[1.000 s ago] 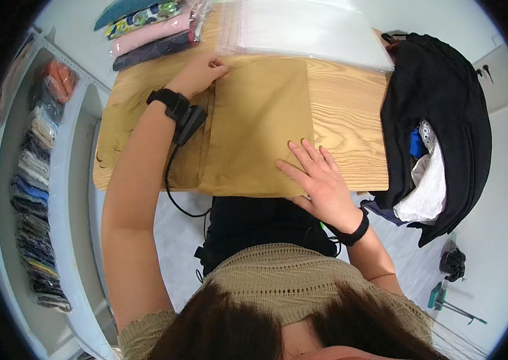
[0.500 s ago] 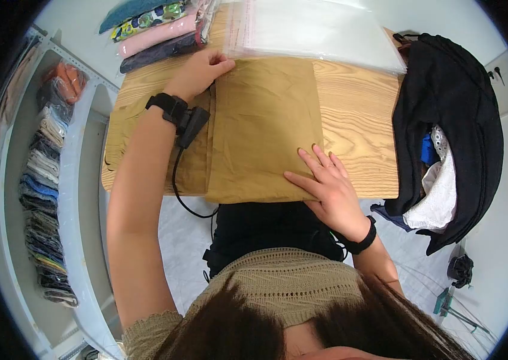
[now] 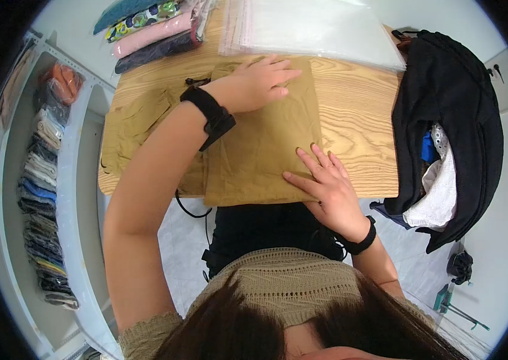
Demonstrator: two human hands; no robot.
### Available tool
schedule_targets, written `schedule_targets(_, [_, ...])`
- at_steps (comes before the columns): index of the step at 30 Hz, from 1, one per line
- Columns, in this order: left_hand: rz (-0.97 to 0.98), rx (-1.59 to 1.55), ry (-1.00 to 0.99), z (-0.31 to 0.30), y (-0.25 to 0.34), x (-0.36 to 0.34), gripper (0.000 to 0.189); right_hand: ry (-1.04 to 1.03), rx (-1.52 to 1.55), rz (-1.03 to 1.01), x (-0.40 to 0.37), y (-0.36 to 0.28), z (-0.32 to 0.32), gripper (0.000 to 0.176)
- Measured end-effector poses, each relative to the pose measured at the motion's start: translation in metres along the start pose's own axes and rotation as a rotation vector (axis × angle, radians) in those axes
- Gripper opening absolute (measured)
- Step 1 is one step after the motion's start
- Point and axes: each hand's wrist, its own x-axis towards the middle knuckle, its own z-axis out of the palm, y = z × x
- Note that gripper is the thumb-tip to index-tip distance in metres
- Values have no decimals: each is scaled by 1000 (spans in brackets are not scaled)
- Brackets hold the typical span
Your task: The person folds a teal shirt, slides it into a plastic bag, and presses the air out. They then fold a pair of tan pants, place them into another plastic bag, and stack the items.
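Note:
A mustard-brown garment [image 3: 260, 156], probably trousers, lies partly folded on the wooden table, with a smooth folded panel in front of me and a creased part stretching left. My left hand [image 3: 263, 83] rests over the upper part of that panel, fingers stretched out to the right. Flat near the lower right edge of the cloth lies my right hand [image 3: 329, 186], its fingers spread, some of them reaching past the edge toward the bare wood. Neither hand grips anything. My left forearm hides some of the cloth between the two parts.
Clear plastic bags [image 3: 314, 27] lie at the table's back. Rolled, bagged garments [image 3: 155, 39] sit at back left. A black bag [image 3: 452, 120] with white and blue cloth inside stands right of the wooden table [image 3: 362, 120]. Shelves [image 3: 44, 204] of folded clothes line the left.
My left hand has moved right from the cloth's upper left corner, going from pinched fingers to stretched ones over the panel. My right hand has stayed in place.

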Motion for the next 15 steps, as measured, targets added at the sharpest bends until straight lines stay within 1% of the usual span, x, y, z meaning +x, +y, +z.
schedule_targets(2, [-252,88,-191,6,-4,-2,49,7,-16,-4,0,0,-1,58])
schedule_targets(3, [-246,86,-194,7,-9,-4,49,12,-30,-11,-1,0,-1,57])
schedule_targets(5, [-604,256,-299,1,-22,-10,56,11,-27,-5,-2,1,-1,57])
schedule_targets(6, [-602,258,-300,-8,-23,-11,56,9,-23,-3,-2,1,-1,58])
schedule_targets(8, [-740,224,-289,-27,-29,-17,63,12,-7,-3,-1,2,-1,60])
schedule_targets(9, [-750,222,-296,-32,-39,-31,63,9,11,-7,-1,2,0,63])
schedule_targets(11, [-587,139,141,-49,-61,-69,60,-7,27,4,-4,1,-2,64])
schedule_targets(13, [-528,176,252,-76,-49,-120,55,6,66,-21,3,0,0,64])
schedule_targets(14, [-640,239,314,-83,-33,-151,51,1,11,-12,1,1,3,61])
schedule_targets(15, [-673,219,330,-85,-37,-187,52,-8,-46,2,0,2,5,58])
